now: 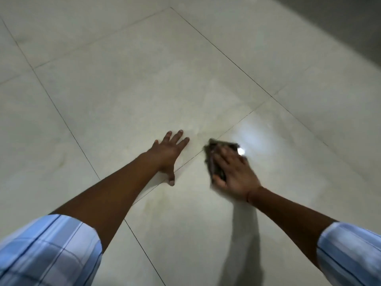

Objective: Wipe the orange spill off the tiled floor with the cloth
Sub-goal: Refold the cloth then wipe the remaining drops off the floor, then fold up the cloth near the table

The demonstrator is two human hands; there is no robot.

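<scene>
My right hand presses a dark, crumpled cloth flat onto the pale tiled floor, fingers spread over it; the hand and cloth are motion-blurred. My left hand lies palm down on the floor just left of the cloth, fingers apart and holding nothing. A faint yellowish-orange smear shows on the tile below and between the hands, near a grout line. No strong orange patch is visible elsewhere.
Large glossy cream tiles with thin dark grout lines fill the view. A bright light reflection glares on the floor just beyond the cloth. A darker wall or shadowed edge runs along the top right.
</scene>
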